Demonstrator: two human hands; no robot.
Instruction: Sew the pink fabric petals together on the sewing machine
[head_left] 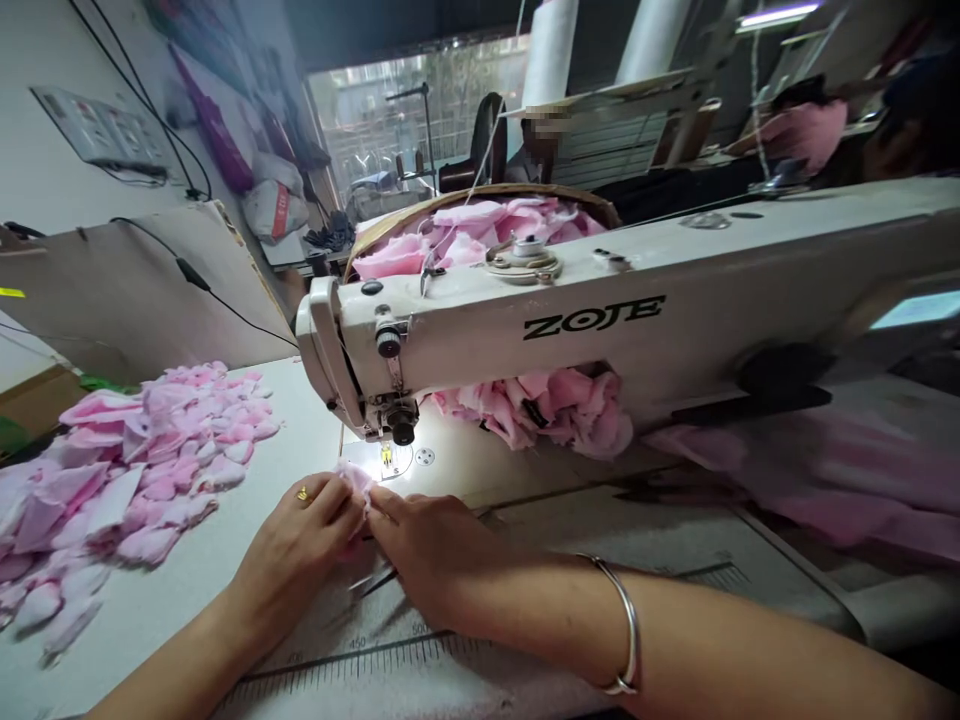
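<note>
My left hand (307,530), with a ring on one finger, pinches a small pink fabric piece (354,478) just in front of the sewing machine's needle area (387,456). On the other side of that piece, my right hand (435,545) has thumb and fingertips closed on its edge. Most of the fabric is hidden by my fingers. Below my right palm show thin metal blades (373,580), perhaps thread snips; whether the hand holds them or they lie on the table, I cannot tell. The white sewing machine (480,330) stands right above and beyond both hands.
Pink fabric pieces (161,450) are heaped on the table at left. More pink fabric (540,405) lies under the machine arm, and a basket (367,232) of it stands behind. Pink cloth (825,480) lies at right. A person in pink (806,130) sits in the background.
</note>
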